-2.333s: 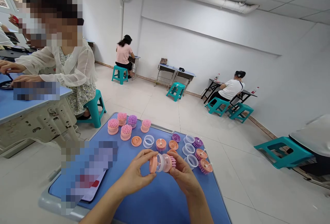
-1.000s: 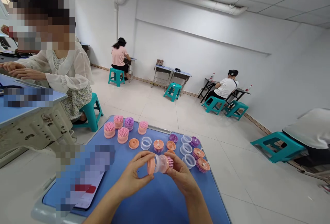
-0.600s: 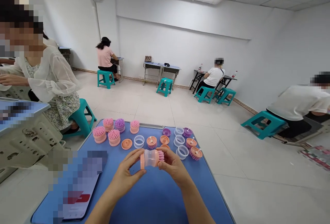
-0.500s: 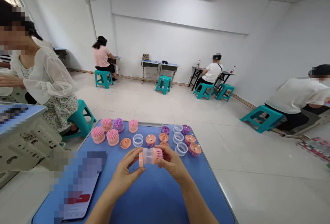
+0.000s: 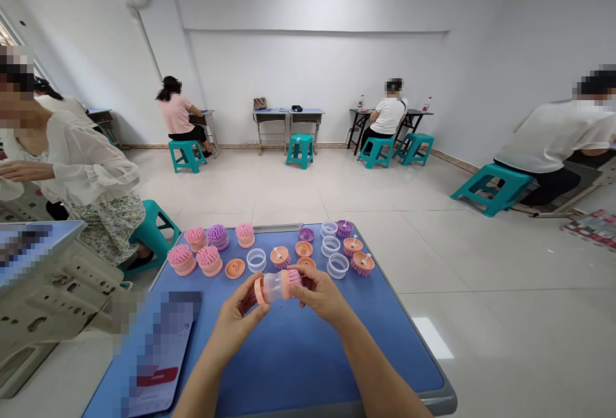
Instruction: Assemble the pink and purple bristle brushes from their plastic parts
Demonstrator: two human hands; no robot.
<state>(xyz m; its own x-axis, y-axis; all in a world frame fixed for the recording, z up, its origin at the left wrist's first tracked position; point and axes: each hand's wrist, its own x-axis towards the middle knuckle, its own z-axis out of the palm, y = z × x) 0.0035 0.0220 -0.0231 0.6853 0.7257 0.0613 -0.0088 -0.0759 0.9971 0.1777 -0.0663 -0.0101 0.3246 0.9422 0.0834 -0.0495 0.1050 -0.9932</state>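
Both my hands hold a horizontal plastic brush assembly (image 5: 276,287) above a blue table (image 5: 298,366): a peach cap at its left end, a clear cylinder in the middle, pink bristles at its right end. My left hand (image 5: 235,316) grips the cap end, and my right hand (image 5: 320,296) wraps the bristle end. Just beyond them lie rows of parts: pink bristle heads (image 5: 208,261), a purple bristle head (image 5: 217,236), a peach disc (image 5: 235,268), clear rings (image 5: 256,260) and more peach and purple pieces.
A blurred phone (image 5: 158,360) lies on the table's left side. A seated person in a white blouse (image 5: 84,167) works at a neighbouring table to the left. Another person (image 5: 548,135) sits on a teal stool at right. Further people sit at desks along the far wall.
The view has swung and levelled, leaving the table lower in the picture with more of its front edge showing. The assembly remains between my hands, now with its clear middle fully closed up between cap and bristles.
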